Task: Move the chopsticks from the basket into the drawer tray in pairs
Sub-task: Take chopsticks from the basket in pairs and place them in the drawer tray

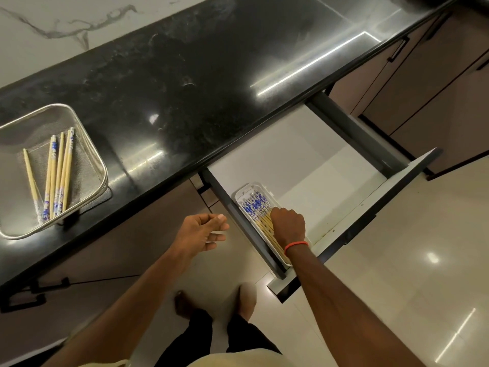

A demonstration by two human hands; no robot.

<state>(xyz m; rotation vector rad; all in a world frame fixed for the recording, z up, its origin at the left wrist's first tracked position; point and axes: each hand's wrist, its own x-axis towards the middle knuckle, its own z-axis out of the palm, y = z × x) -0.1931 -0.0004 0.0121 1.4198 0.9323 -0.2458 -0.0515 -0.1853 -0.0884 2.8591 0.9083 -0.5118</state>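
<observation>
A metal mesh basket (90,144) sits on the black counter at the left and holds several bamboo chopsticks (57,178) with blue-and-white ends. In the open drawer (304,160) lies a white tray (247,192) filled with several more chopsticks (255,206). My right hand (288,222) is down on the tray, fingers curled over the chopsticks there; whether it grips any is hidden. My left hand (205,230) hovers beside the drawer's left edge, fingers relaxed, holding nothing.
The drawer front (370,207) juts out over the glossy tiled floor (397,260). Closed brown cabinet doors (436,75) with dark handles run along the right. My legs and feet (232,303) stand below the drawer's left corner.
</observation>
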